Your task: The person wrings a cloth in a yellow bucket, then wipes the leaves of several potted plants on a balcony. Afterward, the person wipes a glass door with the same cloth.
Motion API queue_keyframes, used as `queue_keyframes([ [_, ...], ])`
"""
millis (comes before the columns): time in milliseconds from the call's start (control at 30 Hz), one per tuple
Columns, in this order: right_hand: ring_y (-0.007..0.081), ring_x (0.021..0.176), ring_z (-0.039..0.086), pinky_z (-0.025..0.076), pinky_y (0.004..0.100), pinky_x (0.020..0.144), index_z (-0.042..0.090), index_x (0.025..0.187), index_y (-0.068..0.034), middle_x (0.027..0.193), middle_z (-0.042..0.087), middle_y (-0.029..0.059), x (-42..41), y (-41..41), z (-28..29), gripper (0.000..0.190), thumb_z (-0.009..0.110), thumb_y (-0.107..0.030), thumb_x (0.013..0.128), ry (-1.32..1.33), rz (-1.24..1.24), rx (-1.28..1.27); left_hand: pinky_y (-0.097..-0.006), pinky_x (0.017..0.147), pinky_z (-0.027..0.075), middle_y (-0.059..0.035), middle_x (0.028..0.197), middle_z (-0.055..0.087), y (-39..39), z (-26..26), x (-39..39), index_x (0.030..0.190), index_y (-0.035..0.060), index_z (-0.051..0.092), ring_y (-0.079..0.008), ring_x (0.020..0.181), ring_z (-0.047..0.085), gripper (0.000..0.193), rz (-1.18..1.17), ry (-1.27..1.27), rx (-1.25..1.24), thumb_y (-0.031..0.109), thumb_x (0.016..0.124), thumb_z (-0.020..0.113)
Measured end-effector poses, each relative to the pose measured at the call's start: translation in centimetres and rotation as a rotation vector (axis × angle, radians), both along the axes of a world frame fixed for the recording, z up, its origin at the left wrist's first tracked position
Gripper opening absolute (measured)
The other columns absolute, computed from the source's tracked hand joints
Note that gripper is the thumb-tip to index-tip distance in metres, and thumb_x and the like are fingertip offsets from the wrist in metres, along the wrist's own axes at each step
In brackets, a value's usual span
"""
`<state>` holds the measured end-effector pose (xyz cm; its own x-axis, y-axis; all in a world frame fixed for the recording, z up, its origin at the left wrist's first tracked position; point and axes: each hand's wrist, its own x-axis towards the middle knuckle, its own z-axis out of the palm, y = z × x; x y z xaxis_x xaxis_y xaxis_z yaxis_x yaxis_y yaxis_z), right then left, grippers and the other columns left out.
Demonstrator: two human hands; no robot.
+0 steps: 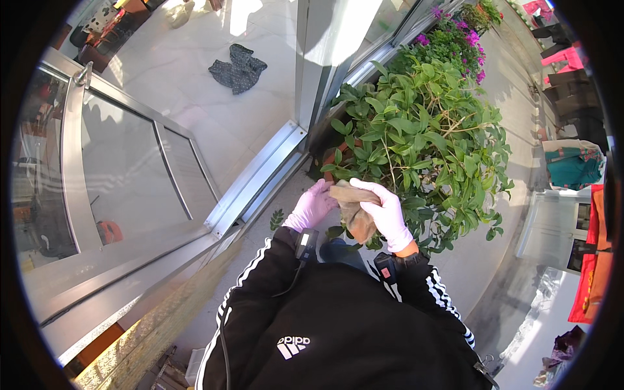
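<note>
A crumpled brown cloth (358, 209) hangs between my two hands, in front of a leafy potted shrub (419, 131). My right hand (387, 214), in a pale pink glove, pinches the cloth's upper right part between thumb and fingers. At the cloth's upper left corner is my left hand (312, 207), gloved alike, with its fingertips closed on the edge. The shrub's green leaves spread just beyond and to the right of my hands. Part of an orange-brown pot (331, 163) shows beneath the leaves.
A metal door sill (258, 180) runs to my left, beside an open glazed door (126, 161). Inside, a dark speckled cloth (238, 68) lies on the tiled floor. Purple flowers (470, 39) grow beyond the shrub. Clothes, including a green garment (573, 165), are at the far right.
</note>
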<state>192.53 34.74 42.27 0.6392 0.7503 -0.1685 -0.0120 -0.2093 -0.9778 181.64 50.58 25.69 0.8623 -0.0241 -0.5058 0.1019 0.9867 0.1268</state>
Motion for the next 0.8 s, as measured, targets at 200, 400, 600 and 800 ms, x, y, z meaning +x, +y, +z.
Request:
queue_keyframes([
  [200, 0.0246, 0.124, 0.056, 0.040, 0.0319, 0.107, 0.055, 0.134, -0.003, 0.132, 0.059, 0.0113, 4.1, 1.0, 0.4, 0.055, 0.056, 0.011, 0.081, -0.519, -0.301, -0.159, -0.0402, 0.105, 0.037, -0.0182, 0.153, 0.033, 2.1, -0.5, 3.0, 0.152, 0.0101, 0.032, -0.0311, 0.124, 0.046, 0.069, 0.077, 0.221, 0.269, 0.047, 0.098, 0.055],
  [400, 0.0364, 0.109, 0.058, 0.047, 0.0414, 0.097, 0.060, 0.131, -0.011, 0.121, 0.061, 0.0153, 0.3, 4.7, -4.8, 0.053, 0.062, 0.001, 0.079, -0.621, 0.073, -0.393, -0.0435, 0.100, 0.045, -0.0172, 0.135, 0.052, 1.2, 1.0, 5.3, 0.149, 0.0124, 0.038, -0.0300, 0.110, 0.058, 0.061, 0.053, 0.064, 0.210, 0.050, 0.101, 0.045],
  [600, 0.0281, 0.116, 0.060, 0.047, 0.0338, 0.101, 0.063, 0.127, -0.008, 0.121, 0.064, 0.0123, -0.8, 2.4, 0.5, 0.055, 0.056, 0.012, 0.076, -0.432, 0.010, -0.002, -0.0422, 0.106, 0.041, -0.0203, 0.137, 0.049, 1.3, 0.9, 2.4, 0.147, 0.0051, 0.036, -0.0293, 0.122, 0.054, 0.065, 0.111, 0.063, 0.052, 0.050, 0.101, 0.045],
  [800, 0.0362, 0.105, 0.059, 0.049, 0.0404, 0.092, 0.058, 0.130, -0.009, 0.119, 0.061, 0.0151, 4.7, 1.1, 1.2, 0.055, 0.061, 0.003, 0.077, -0.842, -0.124, -0.358, -0.0461, 0.113, 0.029, -0.0196, 0.146, 0.041, -1.8, 1.9, 2.4, 0.150, 0.0077, 0.030, -0.0344, 0.132, 0.042, 0.074, -0.075, 0.103, 0.219, 0.057, 0.097, 0.048],
])
